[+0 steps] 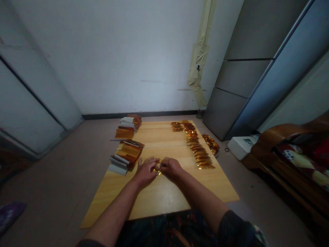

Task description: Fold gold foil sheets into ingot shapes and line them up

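Both my hands meet over the middle of the wooden table [151, 206]. Between them is a small piece of shiny gold foil paper [159, 169], mostly covered by fingers. My left hand [147, 170] presses on its left side with fingers bent over it. My right hand [171, 168] pinches its right side with curled fingers. Left of my left hand lies a fanned stack of gold and white foil sheets [131, 153]. A second stack of such sheets [128, 126] is behind it. To the right runs a long row of folded gold foil pieces [199, 151].
A shorter row of folded gold pieces [177, 126] sits at the table's far right. A container heaped with gold pieces [211, 143] stands beside the table's right edge. Farther right are a white box [240, 148], a grey refrigerator [231, 89] and a wooden seat [285, 161].
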A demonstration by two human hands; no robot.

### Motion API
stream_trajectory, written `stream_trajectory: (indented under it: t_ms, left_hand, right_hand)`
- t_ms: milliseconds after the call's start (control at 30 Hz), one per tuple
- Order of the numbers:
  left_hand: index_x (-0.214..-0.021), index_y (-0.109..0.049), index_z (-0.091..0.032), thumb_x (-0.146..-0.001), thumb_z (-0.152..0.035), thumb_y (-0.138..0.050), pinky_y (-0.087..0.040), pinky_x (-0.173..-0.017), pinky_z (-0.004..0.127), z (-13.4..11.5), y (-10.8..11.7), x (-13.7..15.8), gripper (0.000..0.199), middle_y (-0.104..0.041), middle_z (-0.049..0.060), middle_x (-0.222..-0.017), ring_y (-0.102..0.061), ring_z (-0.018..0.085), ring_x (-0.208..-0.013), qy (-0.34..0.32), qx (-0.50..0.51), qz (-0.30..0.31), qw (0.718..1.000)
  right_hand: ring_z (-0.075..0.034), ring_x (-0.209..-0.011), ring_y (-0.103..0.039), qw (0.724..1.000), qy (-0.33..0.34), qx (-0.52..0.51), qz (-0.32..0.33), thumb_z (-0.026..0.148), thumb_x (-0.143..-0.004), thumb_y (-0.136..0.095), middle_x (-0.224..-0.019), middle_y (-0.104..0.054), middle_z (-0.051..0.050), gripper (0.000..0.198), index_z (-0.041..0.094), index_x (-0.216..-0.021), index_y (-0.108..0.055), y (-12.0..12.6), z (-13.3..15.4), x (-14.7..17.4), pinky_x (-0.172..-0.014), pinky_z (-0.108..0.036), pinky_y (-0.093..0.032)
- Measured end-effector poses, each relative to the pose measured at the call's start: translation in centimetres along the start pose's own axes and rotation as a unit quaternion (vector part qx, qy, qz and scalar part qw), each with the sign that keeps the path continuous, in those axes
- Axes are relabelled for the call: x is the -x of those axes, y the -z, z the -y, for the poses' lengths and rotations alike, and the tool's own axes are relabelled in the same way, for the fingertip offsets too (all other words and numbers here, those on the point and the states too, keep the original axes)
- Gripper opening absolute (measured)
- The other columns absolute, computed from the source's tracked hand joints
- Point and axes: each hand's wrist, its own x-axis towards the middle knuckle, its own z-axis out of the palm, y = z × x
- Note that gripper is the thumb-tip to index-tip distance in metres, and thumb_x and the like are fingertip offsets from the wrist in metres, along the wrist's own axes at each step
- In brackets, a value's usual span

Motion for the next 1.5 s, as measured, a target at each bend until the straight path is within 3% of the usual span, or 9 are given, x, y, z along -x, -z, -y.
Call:
stream_trajectory:
  t_ms: [200, 733, 967, 1167, 1367, 1500]
  left_hand:
    - [-0.079, -0.063, -0.026, -0.074, -0.028, -0.059, -0.003, -0.114, 0.065, 0.0, -0.1, 0.0, 0.007, -0.056, 0.0, -0.14, -0.039, 0.027, -0.138, 0.001, -0.014, 0.0, 1.0]
    - [-0.074, -0.061, -0.025, -0.072, -0.03, -0.064, -0.005, -0.113, 0.065, -0.2, -0.6, -0.1, 0.006, -0.06, -0.001, -0.136, -0.042, 0.028, -0.135, 0.013, -0.01, -0.026, 1.0]
    - [-0.071, -0.061, -0.025, -0.07, -0.026, -0.064, -0.004, -0.114, 0.063, -0.6, -0.5, -0.1, 0.003, -0.06, -0.001, -0.135, -0.042, 0.027, -0.135, 0.025, 0.001, -0.032, 0.999]
    - [-0.073, -0.061, -0.025, -0.071, -0.027, -0.064, -0.005, -0.114, 0.062, -0.3, -0.7, -0.1, 0.005, -0.06, 0.001, -0.136, -0.042, 0.026, -0.135, 0.019, -0.004, -0.032, 0.999]
    - [-0.073, -0.061, -0.025, -0.071, -0.027, -0.064, -0.006, -0.114, 0.063, -0.3, -0.7, -0.1, 0.004, -0.06, 0.0, -0.136, -0.042, 0.027, -0.135, 0.02, -0.006, -0.033, 0.999]
    - [-0.072, -0.061, -0.024, -0.071, -0.027, -0.064, -0.006, -0.113, 0.063, -0.6, -0.4, -0.1, 0.004, -0.06, 0.001, -0.136, -0.042, 0.027, -0.135, 0.024, -0.005, -0.026, 0.999]
  right_hand:
    - [-0.011, -0.072, -0.053, 0.999, -0.001, 0.036, 0.023, 0.036, -0.081, -0.066, -0.081, -0.063, 0.002, 0.013, 0.025, -0.084, -0.073, 0.2, 0.2, -0.3, -0.059, -0.021, -0.03]
    - [-0.012, -0.071, -0.052, 1.0, 0.006, 0.0, -0.025, 0.019, -0.073, -0.066, -0.076, -0.059, 0.002, 0.004, 0.022, -0.073, -0.068, -0.8, -0.8, -0.6, -0.061, -0.021, -0.032]
    - [-0.011, -0.074, -0.052, 0.989, 0.036, -0.102, -0.098, 0.002, -0.067, -0.058, -0.076, -0.054, 0.002, 0.017, 0.018, -0.072, -0.064, -0.8, -1.6, -0.3, -0.067, -0.02, -0.038]
    - [-0.011, -0.072, -0.049, 0.992, 0.011, -0.102, -0.074, 0.01, -0.066, -0.068, -0.079, -0.05, 0.003, 0.013, 0.018, -0.075, -0.062, -1.0, -1.0, 0.5, -0.062, -0.02, -0.035]
    - [-0.012, -0.075, -0.049, 0.992, -0.003, -0.089, -0.091, -0.002, -0.06, -0.055, -0.081, -0.052, 0.002, 0.025, 0.017, -0.075, -0.061, -0.9, -1.1, 0.0, -0.066, -0.02, -0.037]
    - [-0.012, -0.075, -0.049, 0.992, -0.009, -0.084, -0.089, -0.001, -0.06, -0.053, -0.081, -0.052, 0.001, 0.026, 0.017, -0.077, -0.061, -0.8, -1.0, 0.0, -0.066, -0.021, -0.037]
